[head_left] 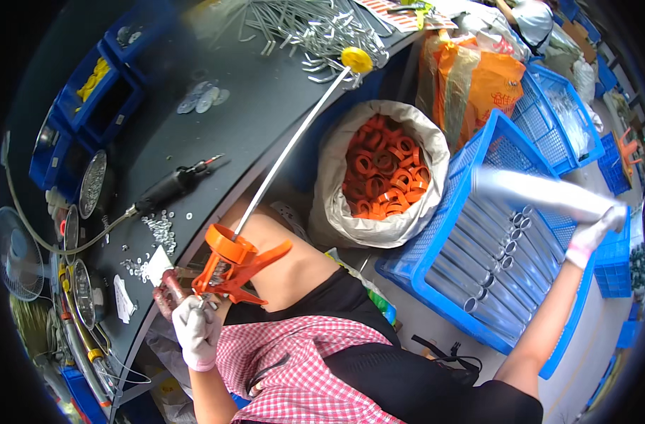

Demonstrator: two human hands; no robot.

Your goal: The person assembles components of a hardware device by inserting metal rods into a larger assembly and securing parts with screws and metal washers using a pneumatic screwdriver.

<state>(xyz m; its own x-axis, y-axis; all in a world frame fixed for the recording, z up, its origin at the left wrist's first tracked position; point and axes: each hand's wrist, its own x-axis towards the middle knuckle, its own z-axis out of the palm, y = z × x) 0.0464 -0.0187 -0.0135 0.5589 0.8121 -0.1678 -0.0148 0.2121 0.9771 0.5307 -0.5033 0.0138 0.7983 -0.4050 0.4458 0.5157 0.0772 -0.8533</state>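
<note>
In my gloved left hand (197,331) is a partly assembled caulking gun (227,272), its fingers wrapped round the lower end. It has an orange trigger handle, an orange ring collar and a long pale rod (287,152) slanting up to a yellow plunger disc (356,60). My right hand (592,234), also gloved, grips the end of a silvery tube (538,192), blurred by motion. That tube is above a blue crate (435,300) holding several similar tubes (510,258) laid side by side.
A white sack (329,201) of orange ring collars stands between the crate and the dark table (245,106). On the table lie a power screwdriver (170,187), loose washers (160,230) and many bent metal rods (315,35). Blue bins (89,106) line its far left.
</note>
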